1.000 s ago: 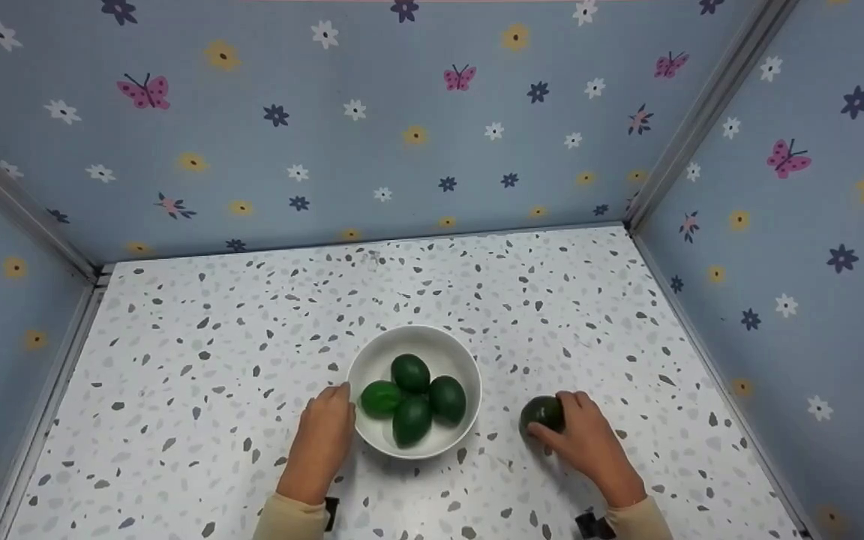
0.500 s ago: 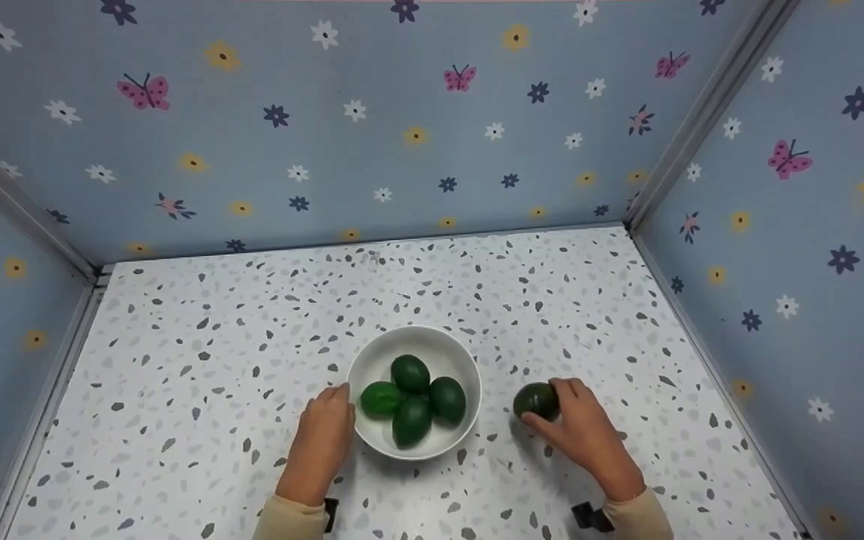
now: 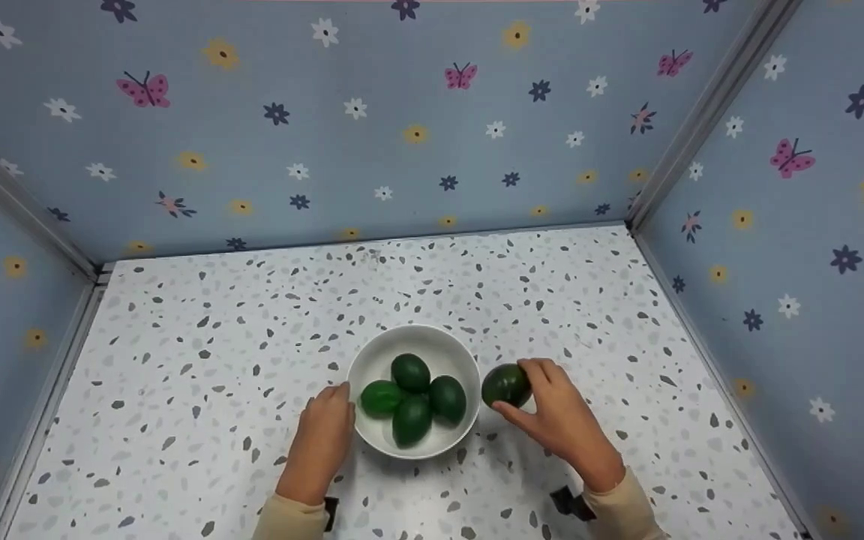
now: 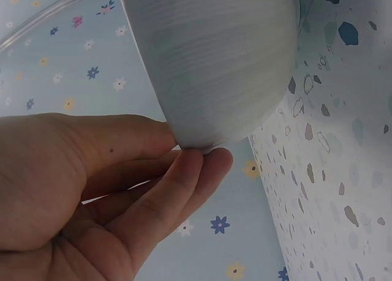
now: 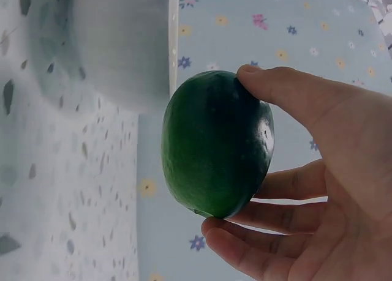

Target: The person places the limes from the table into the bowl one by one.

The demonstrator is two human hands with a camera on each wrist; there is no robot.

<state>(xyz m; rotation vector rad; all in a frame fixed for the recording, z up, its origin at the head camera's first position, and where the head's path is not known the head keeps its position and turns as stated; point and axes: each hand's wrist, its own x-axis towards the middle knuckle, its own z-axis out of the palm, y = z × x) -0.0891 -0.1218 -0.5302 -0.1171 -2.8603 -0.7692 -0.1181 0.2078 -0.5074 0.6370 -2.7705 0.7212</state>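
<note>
A round white bowl point(image 3: 415, 337) stands on the speckled tabletop, with several dark green avocados point(image 3: 411, 420) lying inside it. My left hand point(image 3: 321, 439) pinches the bowl's left rim; in the left wrist view, thumb and fingertips meet at the edge of the bowl point(image 4: 214, 60). Just right of the bowl, my right hand point(image 3: 563, 416) holds one more avocado point(image 3: 505, 385) between thumb and fingers. The right wrist view shows this glossy avocado point(image 5: 214, 143) raised off the table, close to the bowl's wall point(image 5: 122, 42) but apart from it.
The white speckled table point(image 3: 214, 322) is bounded by blue panels with flowers and butterflies, one at the back point(image 3: 372, 150) and one on each side. Grey metal strips point(image 3: 709, 112) run along the corners. A dark wrist device point(image 3: 572, 502) sits at the right sleeve.
My right hand has lifted the avocado and carried it left and away from me, up to the bowl's right side. The left hand and the bowl have stayed in place.
</note>
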